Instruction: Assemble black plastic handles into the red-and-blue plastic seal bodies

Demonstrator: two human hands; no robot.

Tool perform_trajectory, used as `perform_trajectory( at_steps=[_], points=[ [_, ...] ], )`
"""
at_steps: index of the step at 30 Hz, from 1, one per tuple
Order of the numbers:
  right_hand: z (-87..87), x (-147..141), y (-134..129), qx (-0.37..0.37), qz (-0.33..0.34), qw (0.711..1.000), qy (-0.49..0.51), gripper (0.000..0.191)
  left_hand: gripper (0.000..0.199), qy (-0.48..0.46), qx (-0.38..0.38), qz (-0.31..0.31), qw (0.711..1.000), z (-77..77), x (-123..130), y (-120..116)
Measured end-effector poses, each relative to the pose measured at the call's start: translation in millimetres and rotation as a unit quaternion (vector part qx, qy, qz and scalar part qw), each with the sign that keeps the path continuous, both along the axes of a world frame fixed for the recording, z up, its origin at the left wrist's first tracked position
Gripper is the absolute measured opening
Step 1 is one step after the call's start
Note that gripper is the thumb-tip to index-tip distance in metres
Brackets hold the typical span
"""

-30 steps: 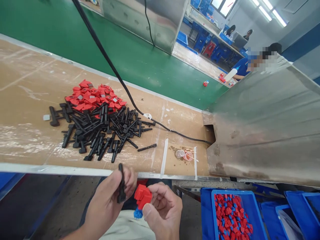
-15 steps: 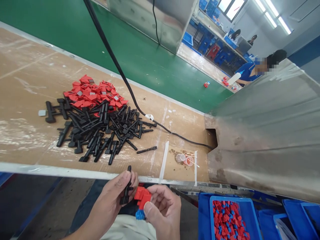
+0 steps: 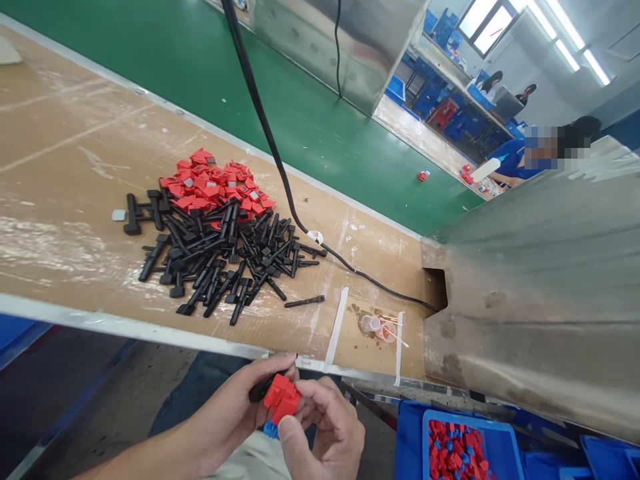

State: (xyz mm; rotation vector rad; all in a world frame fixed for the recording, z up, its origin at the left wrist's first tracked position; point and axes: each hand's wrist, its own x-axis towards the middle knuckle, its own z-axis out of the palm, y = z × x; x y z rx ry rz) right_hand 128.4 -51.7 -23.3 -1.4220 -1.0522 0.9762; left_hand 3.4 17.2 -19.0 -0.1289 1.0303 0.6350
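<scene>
Below the table's front edge, my right hand (image 3: 327, 427) pinches a red plastic piece (image 3: 283, 399) between thumb and fingers. A blue textured end (image 3: 271, 429) shows at its lower left. My left hand (image 3: 235, 407) is closed around a black rod-like plastic part (image 3: 260, 389), mostly hidden by my fingers and the red piece. The red piece sits right against the black part; whether they are joined I cannot tell. On the table lies a pile of black plastic parts (image 3: 220, 257), with a heap of red plastic pieces (image 3: 215, 183) behind it.
A black cable (image 3: 270, 147) crosses the table toward a notch in the metal panel (image 3: 525, 300). Small clear cups (image 3: 371, 324) and cotton swabs stand between white tape strips. A blue bin (image 3: 507, 433) of red-and-blue pieces sits lower right. Another person (image 3: 520, 157) works beyond the panel.
The black part has turned from upright to a more slanted position, and the red piece has come up against it. The whole view has shifted, so the table contents appear farther right.
</scene>
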Motion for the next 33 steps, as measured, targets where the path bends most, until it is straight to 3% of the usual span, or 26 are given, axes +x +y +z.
perform_trajectory(
  at_steps=[6, 11, 15, 20, 25, 33],
  points=[
    [3.2, -3, 2, -0.016, 0.006, 0.997, -0.073, 0.040, 0.022, 0.016, -0.004, -0.006, 1.000, -1.8, 3, -9],
    [5.8, -6, 5, -0.050, -0.005, 0.998, -0.042, 0.032, 0.013, 0.051, -0.038, 0.009, 0.998, 2.5, 8, -9],
    [3.5, -6, 7, -0.028, -0.005, 0.999, -0.038, 0.031, 0.008, 0.063, -0.049, 0.026, 0.996, 8.0, 12, -8],
    [1.8, -2, 13, -0.038, 0.003, 0.999, -0.024, 0.027, 0.016, 0.064, -0.054, 0.043, 0.996, 8.9, 14, -10],
    [11.5, 3, 24, -0.045, 0.042, 0.998, 0.029, 0.025, 0.018, 0.078, -0.092, 0.062, 0.991, 6.1, 18, -13],
    [9.5, 2, 27, 0.005, 0.045, 0.999, 0.031, 0.034, 0.030, 0.106, -0.095, 0.115, 0.983, 13.7, 25, -13]
  ],
)
